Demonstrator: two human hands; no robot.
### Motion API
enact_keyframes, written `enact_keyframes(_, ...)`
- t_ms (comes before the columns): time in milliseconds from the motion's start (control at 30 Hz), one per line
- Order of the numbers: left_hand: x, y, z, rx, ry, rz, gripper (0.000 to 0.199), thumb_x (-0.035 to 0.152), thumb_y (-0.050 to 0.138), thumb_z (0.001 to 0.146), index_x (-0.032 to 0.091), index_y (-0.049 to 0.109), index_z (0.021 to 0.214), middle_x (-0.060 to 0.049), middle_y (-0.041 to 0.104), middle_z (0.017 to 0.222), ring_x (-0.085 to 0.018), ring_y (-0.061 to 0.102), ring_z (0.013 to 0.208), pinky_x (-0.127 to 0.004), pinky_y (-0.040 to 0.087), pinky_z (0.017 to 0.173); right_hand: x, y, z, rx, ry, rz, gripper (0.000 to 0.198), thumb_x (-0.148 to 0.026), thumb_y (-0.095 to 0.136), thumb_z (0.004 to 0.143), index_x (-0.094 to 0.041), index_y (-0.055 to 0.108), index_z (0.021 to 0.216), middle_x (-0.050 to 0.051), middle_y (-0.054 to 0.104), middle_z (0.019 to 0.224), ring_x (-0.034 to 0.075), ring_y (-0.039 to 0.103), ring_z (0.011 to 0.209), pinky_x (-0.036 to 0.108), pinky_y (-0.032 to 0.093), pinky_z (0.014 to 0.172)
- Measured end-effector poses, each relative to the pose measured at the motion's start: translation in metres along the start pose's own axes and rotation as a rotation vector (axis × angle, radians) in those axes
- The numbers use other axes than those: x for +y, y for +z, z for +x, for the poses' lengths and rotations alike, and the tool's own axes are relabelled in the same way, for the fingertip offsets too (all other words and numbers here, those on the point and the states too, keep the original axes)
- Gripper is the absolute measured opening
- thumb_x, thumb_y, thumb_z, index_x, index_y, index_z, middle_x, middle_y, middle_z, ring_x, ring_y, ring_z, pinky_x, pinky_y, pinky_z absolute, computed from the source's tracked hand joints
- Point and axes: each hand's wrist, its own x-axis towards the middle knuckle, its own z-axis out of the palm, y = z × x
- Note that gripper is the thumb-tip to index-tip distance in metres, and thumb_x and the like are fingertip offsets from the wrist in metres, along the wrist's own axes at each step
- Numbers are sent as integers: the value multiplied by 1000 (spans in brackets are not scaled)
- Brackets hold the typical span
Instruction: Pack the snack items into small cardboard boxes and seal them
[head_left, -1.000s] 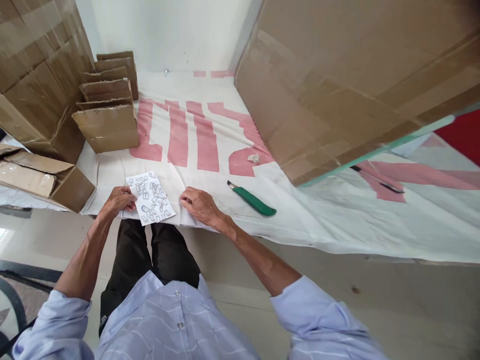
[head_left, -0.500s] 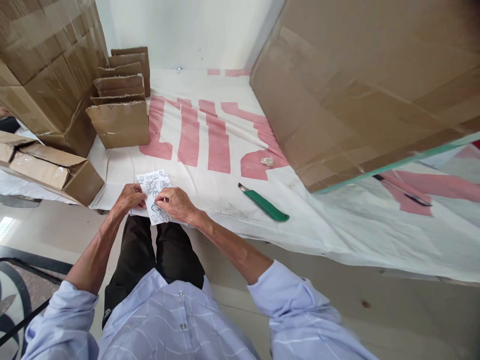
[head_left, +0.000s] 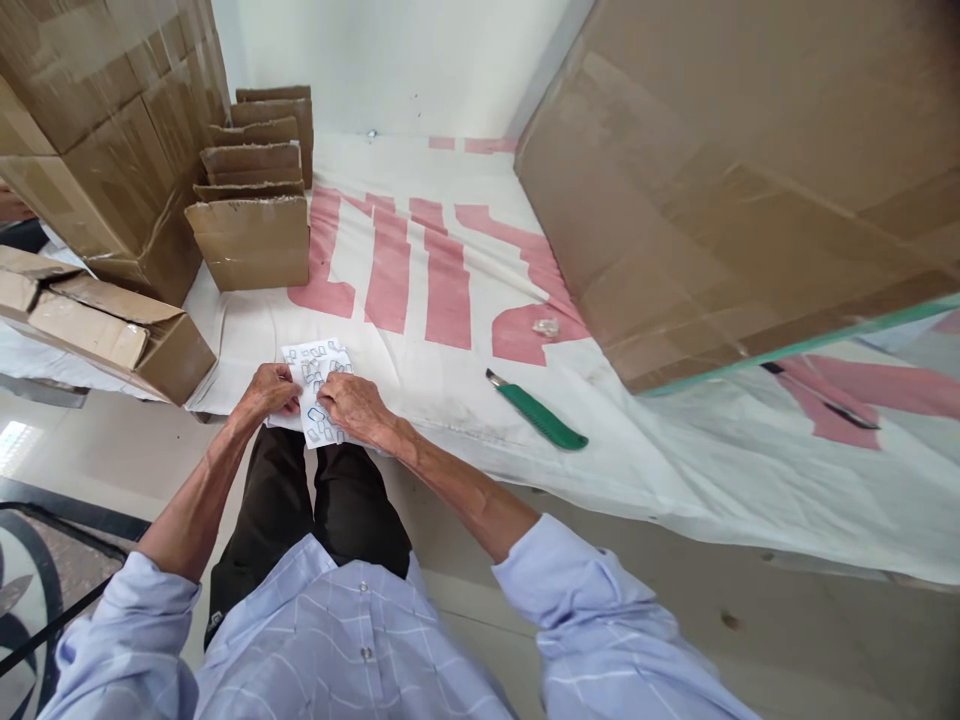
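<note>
A white paper sheet (head_left: 316, 434) printed with small dark-outlined shapes lies at the table's front edge, partly over my lap. At its left edge, my left hand (head_left: 271, 391) is closed with thumb and fingertips pinching the paper. My right hand (head_left: 355, 406) rests over the sheet's right side, its fingers curled into a pinch; whatever is between the fingertips is hidden. To the right of that hand lies a green utility knife (head_left: 546, 418) on the cloth, its blade end pointing up and left.
White cloth with red print (head_left: 448, 300) covers the table. Several folded cardboard pieces (head_left: 253, 245) stand at the back left, beside stacked taped cartons (head_left: 112, 170). A low carton (head_left: 169, 355) sits left. A large carton (head_left: 720, 200) fills the right, with a dark pen-like object (head_left: 840, 408) near it.
The view has shifted slightly, so the table things appear a little further right. My right fingers have curled in closer over the sheet; my left hand keeps its place at the edge.
</note>
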Motion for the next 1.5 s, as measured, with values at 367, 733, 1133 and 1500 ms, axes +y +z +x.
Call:
enact_keyframes(367,-1,1,3,15,8,-16,20,4,71,67,19,57,69,0,66,51,-18,69,50,-21,51,48,-4,-3,5,5,10,-46,24,-14,59,101,-19,77,87,11,78,105,24,70,97,32,42,73)
enact_keyframes(733,-9,-13,-13,-48,-2,-171,20,14,79,65,17,62,76,-3,69,54,-16,67,48,-20,50,46,53,-22,-3,298,257,573,20,-25,60,99,-18,76,90,9,76,106,22,70,96,33,56,87)
enact_keyframes(1133,-17,-28,-34,-160,40,-321,33,26,86,58,16,64,81,-5,72,59,-14,63,47,-21,52,44,63,-9,-4,-58,137,1214,43,-58,84,85,-17,73,82,6,72,75,13,60,58,23,42,46)
enact_keyframes(1500,-24,-26,-49,-165,64,-335,47,37,96,57,15,65,85,-6,75,64,-16,68,50,-21,54,45,48,-2,-17,46,50,1120,46,-59,82,81,-20,60,66,-2,57,61,13,55,54,26,47,48)
